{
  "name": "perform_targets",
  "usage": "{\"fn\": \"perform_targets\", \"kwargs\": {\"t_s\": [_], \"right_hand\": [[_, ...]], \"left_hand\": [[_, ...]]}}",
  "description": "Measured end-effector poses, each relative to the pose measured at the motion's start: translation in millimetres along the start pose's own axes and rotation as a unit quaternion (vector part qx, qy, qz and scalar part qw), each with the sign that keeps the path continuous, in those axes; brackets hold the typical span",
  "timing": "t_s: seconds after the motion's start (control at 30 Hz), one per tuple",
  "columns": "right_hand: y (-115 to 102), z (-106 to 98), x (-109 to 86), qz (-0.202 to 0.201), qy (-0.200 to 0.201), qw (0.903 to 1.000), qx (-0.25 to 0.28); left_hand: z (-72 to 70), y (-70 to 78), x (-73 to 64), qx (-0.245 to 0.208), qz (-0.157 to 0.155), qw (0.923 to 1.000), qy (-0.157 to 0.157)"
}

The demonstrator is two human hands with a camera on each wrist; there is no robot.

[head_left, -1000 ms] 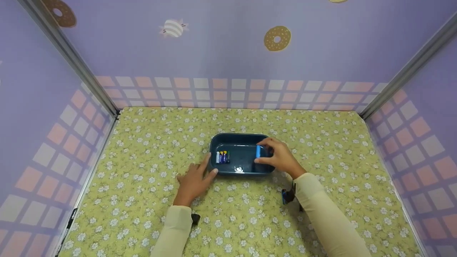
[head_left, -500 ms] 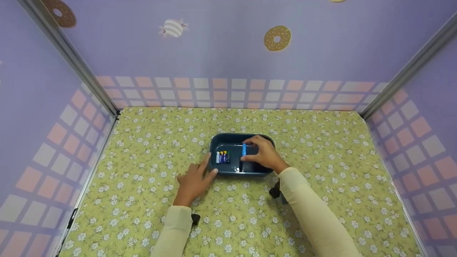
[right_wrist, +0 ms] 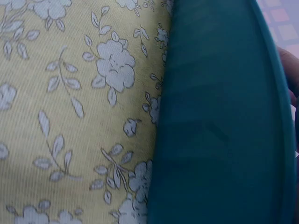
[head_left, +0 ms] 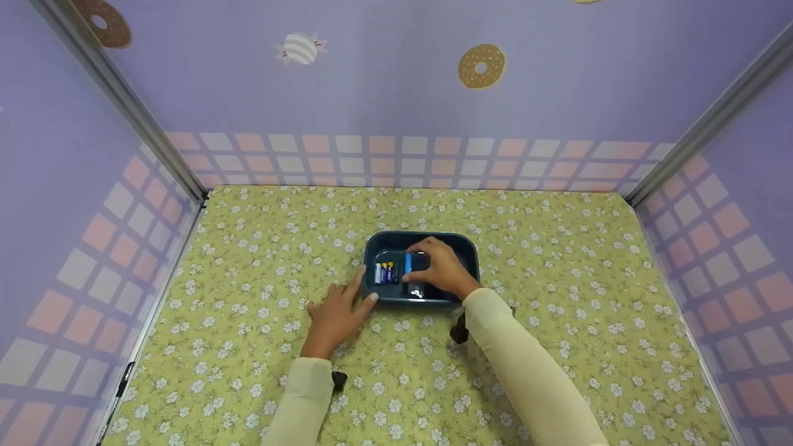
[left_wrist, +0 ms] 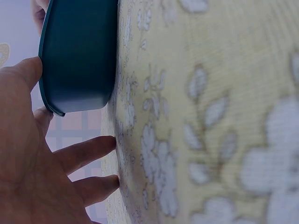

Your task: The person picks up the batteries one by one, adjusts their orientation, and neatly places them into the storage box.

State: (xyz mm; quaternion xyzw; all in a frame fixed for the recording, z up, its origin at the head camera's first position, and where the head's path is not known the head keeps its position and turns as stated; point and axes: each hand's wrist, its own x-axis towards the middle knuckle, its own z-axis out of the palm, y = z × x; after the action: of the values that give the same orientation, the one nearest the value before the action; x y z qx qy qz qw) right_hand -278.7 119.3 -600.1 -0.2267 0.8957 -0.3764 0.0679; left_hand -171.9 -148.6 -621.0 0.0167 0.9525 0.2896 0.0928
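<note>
"What is nearest?"

"Two forearms in cream sleeves (head_left: 300, 396), reaching in from the near edge over a yellow-green tablecloth (head_left: 248, 279) printed with white flowers. Each wrist wears a small black device (head_left: 339, 380)."

"And the left hand?"

"The left hand (head_left: 337, 313) lies with its fingers extended and spread, gripping nothing. Its thumb and one finger touch the near left corner of a dark teal tub (head_left: 390, 240); in the left wrist view, two other fingertips rest on the cloth."

"Describe the tub."

"A rectangle with rounded corners, its long side running left to right. Inside, near the left end, four small batteries (head_left: 387, 273) lie side by side, long axes running near to far. The middle two are purple with yellow far ends."

"What does the right hand hold?"

"The right hand (head_left: 440, 266) reaches over the tub from the right and pinches a bright blue battery-like cylinder (head_left: 408, 265), thumb at its near end, fingers at its far end. The cylinder is just right of the row, its long axis roughly parallel. I cannot tell which end is which, or whether it touches the tub floor."

"Farthest away?"

"A lavender wall (head_left: 372, 80) with doughnut and sweet prints above pink and white checks."
</note>
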Motion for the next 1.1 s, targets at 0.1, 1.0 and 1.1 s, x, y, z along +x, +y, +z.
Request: {"fn": "perform_targets", "kwargs": {"t_s": [0.1,1.0,1.1], "right_hand": [[0.6,3.7,2.4,0.002,-0.005,1.0,-0.008],[9.3,22.1,9.6,0.005,-0.026,0.9982,-0.053],[9.2,22.6,8.9,0.008,-0.031,0.9974,-0.065]], "left_hand": [[0.5,-0.4,0.0,-0.003,0.002,1.0,0.001],[-0.4,-0.7,-0.1,0.002,0.007,1.0,-0.001],[-0.4,-0.6,-0.3,0.002,0.006,1.0,0.0]]}}
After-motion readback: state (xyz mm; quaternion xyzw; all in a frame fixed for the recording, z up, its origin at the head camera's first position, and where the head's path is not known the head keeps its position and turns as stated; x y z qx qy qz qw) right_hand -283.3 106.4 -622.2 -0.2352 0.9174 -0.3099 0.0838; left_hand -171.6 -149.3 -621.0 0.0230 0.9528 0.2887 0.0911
